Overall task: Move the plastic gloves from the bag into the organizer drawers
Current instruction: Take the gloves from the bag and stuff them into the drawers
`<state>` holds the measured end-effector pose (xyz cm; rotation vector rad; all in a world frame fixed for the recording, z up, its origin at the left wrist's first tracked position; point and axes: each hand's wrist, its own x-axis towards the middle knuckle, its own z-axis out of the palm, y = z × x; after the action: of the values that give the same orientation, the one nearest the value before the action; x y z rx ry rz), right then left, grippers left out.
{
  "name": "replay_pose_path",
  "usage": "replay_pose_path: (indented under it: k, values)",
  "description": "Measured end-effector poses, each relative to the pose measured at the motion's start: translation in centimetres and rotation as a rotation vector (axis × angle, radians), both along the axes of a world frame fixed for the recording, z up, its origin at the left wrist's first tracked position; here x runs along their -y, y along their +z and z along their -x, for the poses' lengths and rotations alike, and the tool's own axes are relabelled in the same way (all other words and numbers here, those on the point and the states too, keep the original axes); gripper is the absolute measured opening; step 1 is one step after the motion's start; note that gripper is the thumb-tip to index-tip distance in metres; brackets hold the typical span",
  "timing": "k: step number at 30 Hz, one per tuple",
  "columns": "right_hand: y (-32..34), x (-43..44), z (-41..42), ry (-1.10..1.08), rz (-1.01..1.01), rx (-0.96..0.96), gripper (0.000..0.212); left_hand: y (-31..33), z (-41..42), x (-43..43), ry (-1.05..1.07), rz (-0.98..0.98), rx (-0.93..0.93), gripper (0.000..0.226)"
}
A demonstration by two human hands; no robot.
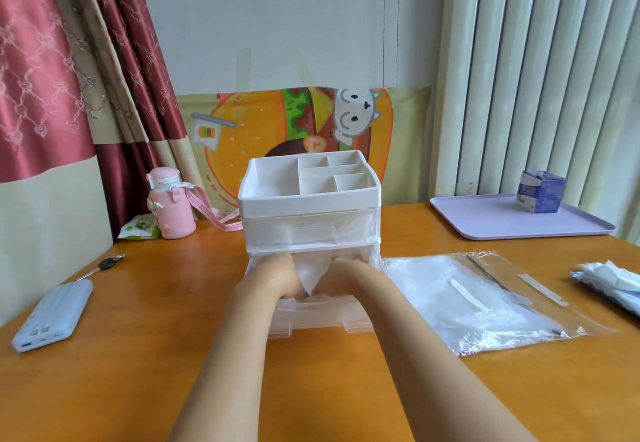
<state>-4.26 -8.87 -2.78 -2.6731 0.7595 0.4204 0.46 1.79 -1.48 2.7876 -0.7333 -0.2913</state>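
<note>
Stuffing step: left hand [277, 277] and right hand [341, 280] deep in open bottom drawer [322, 317], frame centre, gloves [311, 277] bunched between; fingers hidden, grip unclear. Next: tuck flat, withdraw, push shut.

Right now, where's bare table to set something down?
Bare wood between the power bank and the organizer, and along the near edge by the bag. The tray left of the box is free. Crowded: bag through to the packets at right.
</note>
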Motion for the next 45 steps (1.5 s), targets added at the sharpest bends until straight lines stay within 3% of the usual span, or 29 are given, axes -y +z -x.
replay_pose_path:
  k: [2,4,9,12,18,24,27,30,35,40,43,45]
  values:
    - [0.3,-0.1,0.3,0.056,0.060,-0.017,0.097,0.2,-0.1,-0.2,-0.004,0.041,-0.008,0.055]
    - [0.9,-0.1,0.7,0.118,0.110,-0.032,0.089,0.2,-0.3,-0.3,-0.020,0.051,-0.015,0.061]
    - [1.6,0.5,1.8,0.240,0.124,0.027,0.058,-0.8,-0.7,-0.3,-0.085,-0.040,-0.075,0.037]
    - [3.7,1.2,3.5,0.399,0.166,0.044,0.046,-0.9,-1.0,-0.1,-0.105,-0.042,-0.077,0.037]
    - [6.7,3.0,7.6,0.545,0.175,0.072,0.065,-0.8,-0.9,-0.3,-0.111,-0.036,-0.085,0.044]
    - [6.9,3.9,8.7,0.623,0.163,0.046,0.026,-0.6,-0.4,-0.3,-0.098,-0.025,-0.069,0.049]
    - [6.5,3.8,8.4,0.616,0.186,0.010,0.040,-0.1,-0.1,-0.4,-0.097,-0.040,-0.066,0.051]
    - [5.2,3.7,7.7,0.627,0.261,-0.012,0.054,0.9,-0.1,-0.7,-0.111,0.041,-0.043,0.038]
    - [4.7,3.9,7.3,0.633,0.251,0.033,0.044,2.4,1.7,-0.3,-0.327,0.213,-0.103,0.033]
    - [5.4,4.8,8.3,0.605,0.150,0.177,0.029,1.9,2.6,0.9,-0.399,0.022,-0.156,0.038]
    - [6.6,6.9,10.0,0.526,-0.041,0.405,0.012,1.8,2.9,1.1,-0.349,0.000,-0.121,0.063]
    - [6.9,8.9,11.4,0.410,-0.082,0.539,0.013,2.0,3.2,1.0,-0.345,0.013,-0.125,0.064]
